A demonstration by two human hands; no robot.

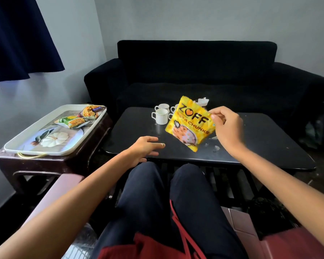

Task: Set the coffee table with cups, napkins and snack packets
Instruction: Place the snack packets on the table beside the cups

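Note:
My right hand [226, 128] pinches the top right corner of a yellow snack packet [190, 124], which hangs tilted above the black coffee table [260, 143]. My left hand [144, 148] hovers open over the table's near left edge, holding nothing. Behind the packet stand several white cups [160, 115], some partly hidden by it. A white napkin holder [202, 101] peeks above the packet's top edge. Two more snack packets, one green [73, 122] and one orange [90, 111], lie on a white tray [26, 143] to the left.
The tray rests on a dark brown side table [51, 163] beside the coffee table. A black sofa [196, 71] stands behind the coffee table. My legs are against the table's near edge. A dark curtain [17, 38] hangs at upper left.

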